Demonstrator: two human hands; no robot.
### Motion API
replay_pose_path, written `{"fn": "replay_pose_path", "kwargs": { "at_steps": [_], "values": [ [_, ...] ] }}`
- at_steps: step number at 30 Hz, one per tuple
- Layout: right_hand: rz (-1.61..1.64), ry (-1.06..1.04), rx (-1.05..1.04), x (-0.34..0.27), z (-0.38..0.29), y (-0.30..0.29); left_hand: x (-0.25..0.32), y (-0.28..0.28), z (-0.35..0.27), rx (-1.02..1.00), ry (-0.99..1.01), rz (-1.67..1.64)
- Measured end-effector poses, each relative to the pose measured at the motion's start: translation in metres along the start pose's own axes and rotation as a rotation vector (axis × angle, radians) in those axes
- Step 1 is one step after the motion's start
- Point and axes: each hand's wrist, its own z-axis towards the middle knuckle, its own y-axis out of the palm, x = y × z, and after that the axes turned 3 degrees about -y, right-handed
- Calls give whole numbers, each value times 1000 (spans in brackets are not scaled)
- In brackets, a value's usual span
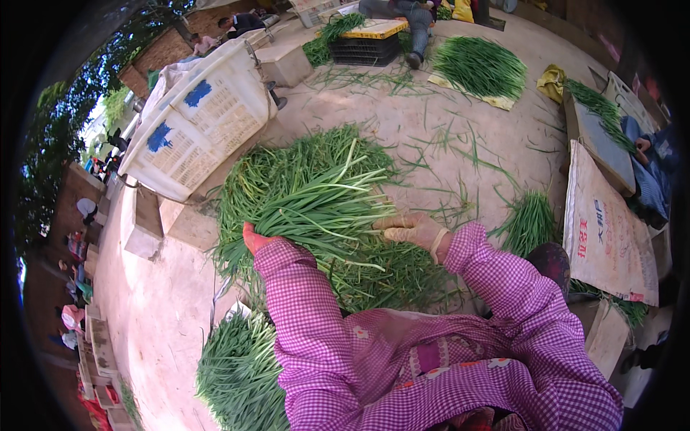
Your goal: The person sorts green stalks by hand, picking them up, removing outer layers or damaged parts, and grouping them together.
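A bunch of garlic chives [318,210] lies across my left hand [259,238], which grips it near the leafy end. Its pale stem ends point right. My right hand [412,229], in a thin translucent glove, is at the tips of those stems; whether its fingers pinch any of them cannot be made out. Beneath both hands spreads a wide heap of loose green leaves [399,275], some of them yellowed. A thick pile of chives [242,372] with aligned stems rests on the ground beside my left sleeve.
A large white plastic basket [202,116] stands ahead left, near concrete blocks [143,223]. Chives [480,67] lie on a sheet ahead; a smaller bunch [531,223] is at right. Beyond a printed sack [609,226], a person [652,167] sits at a board [601,140]. Another sits behind black crates [366,51].
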Motion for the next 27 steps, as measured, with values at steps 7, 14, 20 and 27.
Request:
{"fn": "replay_pose_path", "kwargs": {
  "at_steps": [7,14,20,27],
  "values": [
    [501,193,231,1,12,24,-9,4,-2,-15,-108,10],
    [542,-130,-308,-11,-28,4,6,-13,28,-5,-105,-104],
    [-268,157,37,17,-68,-39,19,-10,14,105,46,-147],
    [55,97,-31,17,-29,0,9,-18,28,54,80,-197]
  ]
}}
